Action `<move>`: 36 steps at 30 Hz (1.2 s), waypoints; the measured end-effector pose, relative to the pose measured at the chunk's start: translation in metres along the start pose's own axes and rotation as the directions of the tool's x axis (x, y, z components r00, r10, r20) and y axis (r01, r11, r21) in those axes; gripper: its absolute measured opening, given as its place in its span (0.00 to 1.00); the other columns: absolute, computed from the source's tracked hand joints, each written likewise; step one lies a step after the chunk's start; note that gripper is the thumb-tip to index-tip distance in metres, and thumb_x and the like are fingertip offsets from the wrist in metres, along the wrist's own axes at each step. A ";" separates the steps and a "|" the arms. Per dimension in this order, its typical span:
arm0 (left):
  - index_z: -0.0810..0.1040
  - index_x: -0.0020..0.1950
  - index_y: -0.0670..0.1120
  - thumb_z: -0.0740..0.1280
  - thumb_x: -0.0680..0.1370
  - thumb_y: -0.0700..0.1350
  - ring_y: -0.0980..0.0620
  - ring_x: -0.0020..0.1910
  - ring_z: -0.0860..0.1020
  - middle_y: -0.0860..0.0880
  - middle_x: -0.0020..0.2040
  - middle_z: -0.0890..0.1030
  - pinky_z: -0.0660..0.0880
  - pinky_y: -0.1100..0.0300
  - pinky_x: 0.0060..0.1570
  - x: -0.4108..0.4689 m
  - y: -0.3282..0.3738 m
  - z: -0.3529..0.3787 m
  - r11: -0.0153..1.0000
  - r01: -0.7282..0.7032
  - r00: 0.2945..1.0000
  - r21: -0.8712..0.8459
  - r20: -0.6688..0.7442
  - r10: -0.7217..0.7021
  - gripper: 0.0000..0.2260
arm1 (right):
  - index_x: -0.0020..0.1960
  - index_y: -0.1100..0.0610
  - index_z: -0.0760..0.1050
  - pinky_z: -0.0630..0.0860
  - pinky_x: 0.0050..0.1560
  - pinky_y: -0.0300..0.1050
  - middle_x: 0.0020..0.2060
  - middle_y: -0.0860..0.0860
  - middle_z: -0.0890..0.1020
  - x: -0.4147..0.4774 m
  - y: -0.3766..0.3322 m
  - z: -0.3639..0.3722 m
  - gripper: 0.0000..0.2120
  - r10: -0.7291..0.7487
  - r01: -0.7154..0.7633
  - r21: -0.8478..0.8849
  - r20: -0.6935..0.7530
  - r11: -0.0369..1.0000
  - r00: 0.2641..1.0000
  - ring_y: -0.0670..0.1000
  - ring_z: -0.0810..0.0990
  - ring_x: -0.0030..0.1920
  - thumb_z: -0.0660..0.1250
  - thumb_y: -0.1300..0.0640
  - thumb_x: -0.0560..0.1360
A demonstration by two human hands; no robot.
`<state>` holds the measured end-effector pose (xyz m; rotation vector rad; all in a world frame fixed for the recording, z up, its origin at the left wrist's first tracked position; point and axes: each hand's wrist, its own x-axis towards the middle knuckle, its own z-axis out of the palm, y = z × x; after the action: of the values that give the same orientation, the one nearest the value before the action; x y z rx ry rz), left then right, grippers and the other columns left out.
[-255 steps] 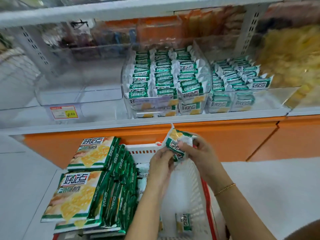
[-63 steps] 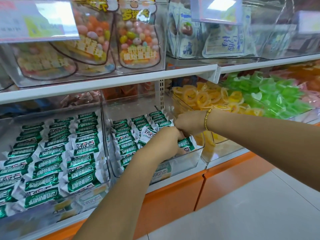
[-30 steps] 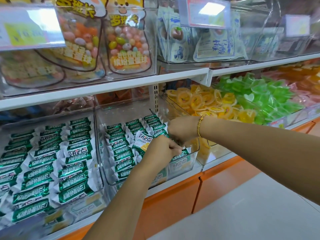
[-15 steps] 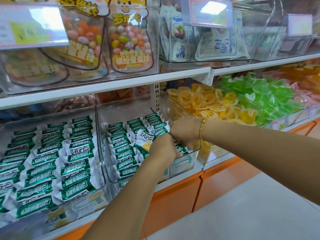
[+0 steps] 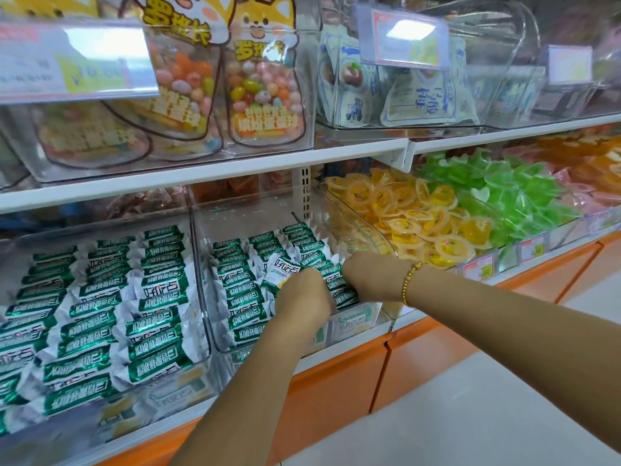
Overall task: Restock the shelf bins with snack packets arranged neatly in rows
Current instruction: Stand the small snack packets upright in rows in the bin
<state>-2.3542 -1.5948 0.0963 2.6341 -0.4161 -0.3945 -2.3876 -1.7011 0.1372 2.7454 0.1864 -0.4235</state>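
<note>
A clear middle bin point(image 5: 355, 322) on the shelf holds three rows of green-and-white snack packets point(image 5: 239, 287). My left hand point(image 5: 302, 301) reaches into its front and grips one snack packet point(image 5: 281, 273) that stands up, face showing, between the middle and right rows. My right hand point(image 5: 368, 276), with a gold bracelet on the wrist, comes in from the right. Its fingers curl down onto the packets of the right row point(image 5: 339, 288). The fingertips of both hands are hidden among the packets.
The left bin point(image 5: 201, 334) is packed with rows of the same packets. Bins of yellow jelly cups point(image 5: 420, 223) and green jelly cups point(image 5: 504, 190) sit to the right. The white upper shelf point(image 5: 235, 169) carries candy bags. An orange base point(image 5: 336, 381) lies below.
Both hands have worked slightly deeper into the right row of the middle bin, and the upright packet stays in my left hand. A few seconds ago I took packets from a basket.
</note>
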 end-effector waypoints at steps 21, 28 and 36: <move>0.73 0.65 0.48 0.56 0.81 0.55 0.52 0.56 0.75 0.50 0.60 0.75 0.75 0.59 0.50 -0.053 -0.065 -0.003 0.972 -0.198 0.895 0.127 -0.381 0.232 0.18 | 0.71 0.55 0.68 0.72 0.57 0.45 0.68 0.58 0.72 0.057 0.001 -0.011 0.19 0.123 0.007 0.440 -0.265 0.898 0.957 0.57 0.75 0.61 0.60 0.59 0.80; 0.77 0.56 0.46 0.51 0.81 0.55 0.51 0.43 0.78 0.49 0.48 0.79 0.74 0.58 0.39 -0.051 -0.072 -0.001 0.967 -0.171 0.907 0.190 -0.354 0.230 0.19 | 0.70 0.56 0.70 0.71 0.62 0.45 0.67 0.56 0.74 0.085 -0.008 0.012 0.19 0.168 -0.027 0.507 -0.234 0.861 0.958 0.56 0.76 0.62 0.61 0.59 0.80; 0.76 0.56 0.46 0.47 0.82 0.53 0.50 0.46 0.77 0.48 0.49 0.78 0.72 0.58 0.41 -0.053 -0.071 0.006 0.944 -0.164 0.897 0.285 -0.356 0.263 0.20 | 0.64 0.54 0.77 0.73 0.63 0.47 0.63 0.51 0.78 0.093 -0.002 0.008 0.15 0.146 0.012 0.579 -0.226 0.816 0.963 0.52 0.78 0.60 0.65 0.59 0.78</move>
<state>-2.3883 -1.5174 0.0691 2.7720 -0.6487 0.2737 -2.3021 -1.6950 0.1001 3.3973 0.0196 -0.0949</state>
